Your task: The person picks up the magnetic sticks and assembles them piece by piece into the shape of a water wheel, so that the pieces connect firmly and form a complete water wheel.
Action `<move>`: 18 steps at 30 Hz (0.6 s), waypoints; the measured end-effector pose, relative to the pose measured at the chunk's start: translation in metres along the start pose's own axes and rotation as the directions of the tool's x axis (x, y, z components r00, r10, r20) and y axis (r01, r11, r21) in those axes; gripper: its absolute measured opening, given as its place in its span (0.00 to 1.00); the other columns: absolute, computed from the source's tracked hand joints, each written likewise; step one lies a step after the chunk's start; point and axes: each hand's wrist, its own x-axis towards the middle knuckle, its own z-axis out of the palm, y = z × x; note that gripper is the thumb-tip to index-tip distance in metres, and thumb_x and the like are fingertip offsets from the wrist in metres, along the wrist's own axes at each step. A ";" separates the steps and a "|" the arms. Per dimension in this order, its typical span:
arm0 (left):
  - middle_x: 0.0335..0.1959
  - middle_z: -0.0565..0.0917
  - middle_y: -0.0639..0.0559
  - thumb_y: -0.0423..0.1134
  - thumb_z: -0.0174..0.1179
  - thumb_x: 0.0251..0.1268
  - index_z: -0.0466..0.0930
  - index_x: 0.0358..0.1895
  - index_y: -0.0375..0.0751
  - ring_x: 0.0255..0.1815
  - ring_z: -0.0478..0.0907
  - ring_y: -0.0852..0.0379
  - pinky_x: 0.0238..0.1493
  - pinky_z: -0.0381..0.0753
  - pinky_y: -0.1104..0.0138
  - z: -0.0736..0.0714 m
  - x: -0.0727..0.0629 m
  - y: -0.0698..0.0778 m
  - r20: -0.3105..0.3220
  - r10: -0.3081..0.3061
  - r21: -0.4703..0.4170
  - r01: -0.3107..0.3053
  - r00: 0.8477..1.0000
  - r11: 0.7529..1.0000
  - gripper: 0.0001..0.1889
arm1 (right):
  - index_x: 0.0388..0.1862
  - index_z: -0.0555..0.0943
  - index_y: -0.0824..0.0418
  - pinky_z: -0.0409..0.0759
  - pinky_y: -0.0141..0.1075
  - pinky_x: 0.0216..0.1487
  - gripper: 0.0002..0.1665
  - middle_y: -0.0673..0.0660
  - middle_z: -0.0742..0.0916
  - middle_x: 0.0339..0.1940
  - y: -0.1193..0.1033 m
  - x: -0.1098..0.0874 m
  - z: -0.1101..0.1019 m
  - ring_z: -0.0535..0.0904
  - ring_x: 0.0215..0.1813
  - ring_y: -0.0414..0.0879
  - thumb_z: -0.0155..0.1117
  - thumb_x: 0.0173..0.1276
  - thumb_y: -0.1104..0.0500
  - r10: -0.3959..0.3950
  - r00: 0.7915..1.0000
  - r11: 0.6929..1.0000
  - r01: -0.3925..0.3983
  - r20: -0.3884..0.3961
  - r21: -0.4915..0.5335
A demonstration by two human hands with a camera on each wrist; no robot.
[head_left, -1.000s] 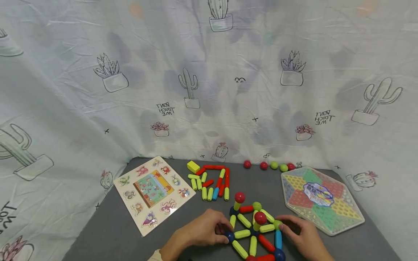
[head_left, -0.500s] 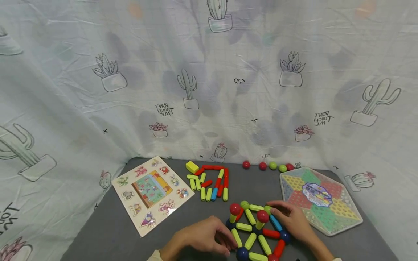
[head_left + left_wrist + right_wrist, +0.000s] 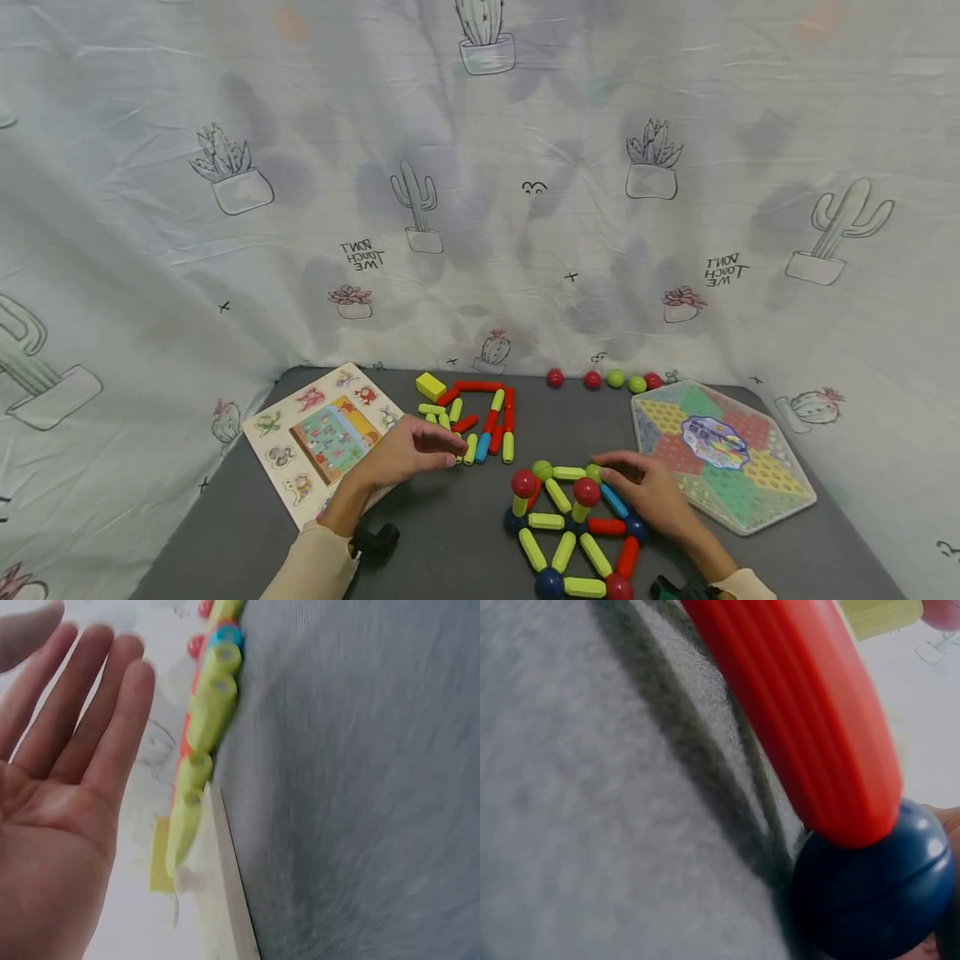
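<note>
My left hand (image 3: 408,450) is raised beside the loose rods, its fingers extended and holding nothing. The left wrist view shows that bare palm (image 3: 56,817), with yellow-green rods (image 3: 211,712) beyond it. With thumb and fingers, my right hand (image 3: 651,493) pinches a green ball (image 3: 594,472) at the far right corner of a flat, six-sided rod-and-ball frame (image 3: 547,521). Two upright rods topped by red balls (image 3: 587,492) rise from this frame. Close up in the right wrist view, a red rod (image 3: 802,712) meets a dark blue ball (image 3: 874,892).
A wooden picture puzzle board (image 3: 281,467) lies on the left, behind my left forearm. Beyond the frame are loose rods (image 3: 480,386), a yellow block (image 3: 431,386) and several loose balls (image 3: 555,377). A hexagonal game board (image 3: 720,450) stands at right; a printed curtain (image 3: 480,208) hangs behind.
The frame has turned counterclockwise on the table. My left hand has left its blue ball and moved left and forward to the loose rods. My right hand stays at the green ball.
</note>
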 end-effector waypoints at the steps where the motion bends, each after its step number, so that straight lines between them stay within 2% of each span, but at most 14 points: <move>1: 0.59 0.91 0.37 0.33 0.68 0.77 0.89 0.62 0.34 0.57 0.90 0.36 0.57 0.90 0.64 -0.003 0.001 -0.002 -0.025 -0.008 0.028 0.008 1.000 1.000 0.15 | 0.60 0.91 0.50 0.85 0.31 0.58 0.15 0.50 0.94 0.56 0.000 0.001 0.001 0.88 0.55 0.36 0.70 0.81 0.49 -0.001 1.000 1.000 0.001 0.001 0.002; 4: 0.61 0.91 0.40 0.30 0.65 0.77 0.89 0.63 0.35 0.60 0.89 0.39 0.60 0.89 0.62 -0.005 0.007 -0.006 -0.085 -0.028 0.150 0.040 0.996 0.988 0.16 | 0.60 0.91 0.51 0.85 0.31 0.58 0.14 0.51 0.94 0.55 0.000 0.003 0.003 0.88 0.55 0.36 0.70 0.81 0.50 -0.004 1.000 1.000 0.004 0.003 0.019; 6: 0.61 0.91 0.44 0.28 0.63 0.76 0.89 0.63 0.37 0.62 0.88 0.43 0.62 0.88 0.58 -0.002 0.011 -0.007 -0.108 -0.043 0.255 0.070 0.993 0.964 0.17 | 0.60 0.91 0.52 0.85 0.30 0.58 0.14 0.52 0.94 0.55 0.000 0.004 0.004 0.88 0.55 0.36 0.69 0.82 0.50 -0.011 1.000 1.000 0.011 0.006 0.024; 8: 0.60 0.91 0.47 0.24 0.61 0.73 0.90 0.62 0.39 0.63 0.87 0.46 0.64 0.87 0.53 0.003 0.014 -0.007 -0.117 -0.042 0.381 0.084 0.992 0.921 0.19 | 0.60 0.91 0.52 0.85 0.31 0.57 0.14 0.52 0.94 0.55 -0.001 0.004 0.004 0.88 0.55 0.36 0.69 0.82 0.51 -0.010 1.000 1.000 0.010 0.007 0.027; 10: 0.57 0.92 0.49 0.20 0.61 0.70 0.92 0.59 0.40 0.61 0.88 0.46 0.62 0.87 0.50 0.009 0.017 -0.005 -0.105 -0.033 0.497 0.081 0.994 0.864 0.21 | 0.60 0.91 0.53 0.85 0.31 0.57 0.14 0.52 0.94 0.55 -0.002 0.005 0.004 0.88 0.55 0.36 0.69 0.82 0.51 -0.017 1.000 1.000 0.017 0.007 0.023; 13: 0.52 0.93 0.49 0.18 0.64 0.67 0.93 0.54 0.40 0.56 0.88 0.46 0.60 0.87 0.48 0.014 0.019 -0.005 -0.064 0.023 0.647 0.024 0.998 0.762 0.19 | 0.60 0.91 0.53 0.85 0.31 0.56 0.15 0.52 0.94 0.56 -0.002 0.005 0.005 0.88 0.54 0.36 0.69 0.82 0.51 -0.019 1.000 1.000 0.019 0.005 0.024; 14: 0.50 0.93 0.49 0.20 0.66 0.66 0.93 0.52 0.39 0.54 0.88 0.46 0.60 0.87 0.47 0.014 0.020 -0.005 -0.053 0.035 0.672 0.010 0.998 0.741 0.17 | 0.60 0.91 0.54 0.85 0.31 0.56 0.15 0.52 0.94 0.55 -0.002 0.004 0.004 0.88 0.54 0.36 0.69 0.82 0.51 -0.023 1.000 0.999 0.023 0.000 0.026; 15: 0.49 0.93 0.50 0.21 0.68 0.67 0.93 0.51 0.40 0.51 0.88 0.47 0.59 0.86 0.47 0.015 0.020 -0.006 -0.046 0.043 0.692 0.000 0.998 0.722 0.15 | 0.60 0.91 0.55 0.85 0.30 0.56 0.15 0.53 0.94 0.55 -0.002 0.004 0.004 0.88 0.54 0.35 0.69 0.82 0.52 -0.026 1.000 0.999 0.026 0.000 0.025; 16: 0.49 0.93 0.50 0.25 0.69 0.70 0.93 0.51 0.41 0.51 0.87 0.48 0.60 0.85 0.49 0.014 0.021 -0.017 -0.033 0.073 0.713 -0.028 0.997 0.701 0.12 | 0.60 0.91 0.56 0.85 0.30 0.56 0.15 0.53 0.94 0.55 -0.002 0.004 0.004 0.88 0.54 0.35 0.69 0.82 0.52 -0.027 1.000 0.999 0.027 -0.004 0.029; 18: 0.47 0.93 0.51 0.30 0.73 0.70 0.93 0.51 0.42 0.50 0.87 0.50 0.59 0.86 0.50 0.016 0.020 -0.017 -0.048 0.078 0.708 -0.021 0.996 0.706 0.10 | 0.60 0.91 0.57 0.85 0.30 0.55 0.16 0.54 0.94 0.55 -0.004 0.003 0.004 0.88 0.53 0.35 0.69 0.82 0.53 -0.031 0.999 0.999 0.031 -0.009 0.033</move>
